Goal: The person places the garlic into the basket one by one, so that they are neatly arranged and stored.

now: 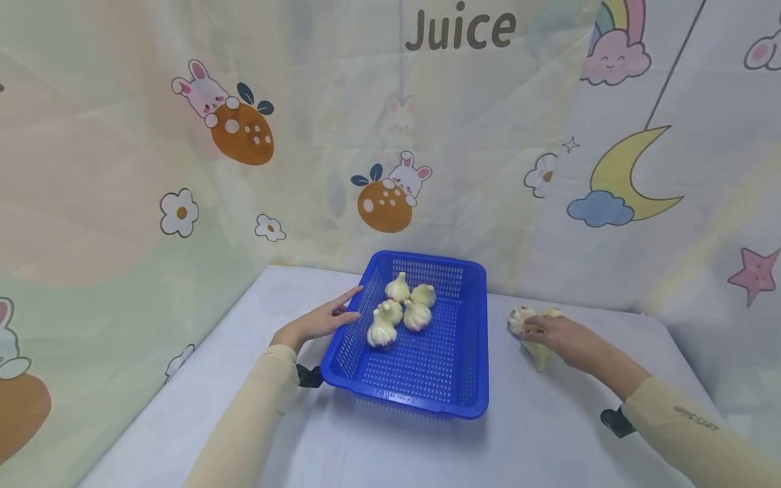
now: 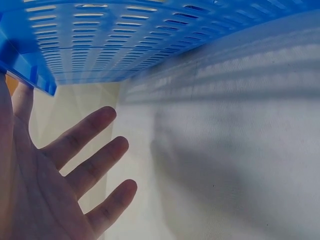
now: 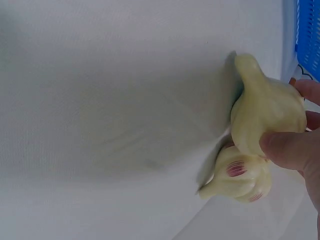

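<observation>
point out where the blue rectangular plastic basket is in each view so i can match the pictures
Head: the blue rectangular plastic basket sits just below the centre, its inside in view.
Left wrist: its slotted outer side spans the top of the picture.
Right wrist: only a sliver shows, at the upper right edge.
Shared landmark: the flat, pale tabletop, visible in all three views.

Basket (image 1: 410,362): plain blue. Garlic bulbs (image 3: 269,110), 3 o'clock of it: cream, one magenta-streaked. Surface (image 1: 537,434): white. Backdrop (image 1: 476,135), 12 o'clock: rabbit-and-flower print.
</observation>
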Demonstrator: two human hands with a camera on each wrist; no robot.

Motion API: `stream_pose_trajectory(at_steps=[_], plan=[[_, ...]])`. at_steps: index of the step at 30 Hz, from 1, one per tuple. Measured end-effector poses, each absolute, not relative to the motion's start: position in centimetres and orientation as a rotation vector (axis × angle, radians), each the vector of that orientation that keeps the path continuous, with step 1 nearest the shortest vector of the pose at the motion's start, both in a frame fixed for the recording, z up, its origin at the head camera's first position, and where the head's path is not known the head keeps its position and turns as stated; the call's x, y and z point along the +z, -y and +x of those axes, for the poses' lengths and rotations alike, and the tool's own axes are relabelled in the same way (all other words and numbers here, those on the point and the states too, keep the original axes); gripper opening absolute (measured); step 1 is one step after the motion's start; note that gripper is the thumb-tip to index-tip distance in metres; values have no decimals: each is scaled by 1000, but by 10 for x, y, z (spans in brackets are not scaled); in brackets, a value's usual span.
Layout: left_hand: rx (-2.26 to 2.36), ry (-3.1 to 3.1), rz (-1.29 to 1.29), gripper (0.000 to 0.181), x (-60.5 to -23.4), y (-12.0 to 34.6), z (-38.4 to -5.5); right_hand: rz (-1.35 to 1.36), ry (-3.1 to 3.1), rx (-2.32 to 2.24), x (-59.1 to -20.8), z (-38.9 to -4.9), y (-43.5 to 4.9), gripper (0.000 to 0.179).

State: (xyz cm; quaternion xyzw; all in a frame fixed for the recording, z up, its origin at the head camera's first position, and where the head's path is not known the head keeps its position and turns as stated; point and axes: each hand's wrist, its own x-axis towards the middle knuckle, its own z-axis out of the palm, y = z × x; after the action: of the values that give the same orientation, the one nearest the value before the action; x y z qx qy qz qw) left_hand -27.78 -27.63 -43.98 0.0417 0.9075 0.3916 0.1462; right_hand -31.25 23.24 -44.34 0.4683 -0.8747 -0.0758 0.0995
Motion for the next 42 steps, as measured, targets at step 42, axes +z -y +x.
stream_pose_trajectory(at_steps=[42], plan=[[1115, -2648, 156, 62, -437, 274, -274, 1075, 2589, 137, -474, -301, -228, 50]])
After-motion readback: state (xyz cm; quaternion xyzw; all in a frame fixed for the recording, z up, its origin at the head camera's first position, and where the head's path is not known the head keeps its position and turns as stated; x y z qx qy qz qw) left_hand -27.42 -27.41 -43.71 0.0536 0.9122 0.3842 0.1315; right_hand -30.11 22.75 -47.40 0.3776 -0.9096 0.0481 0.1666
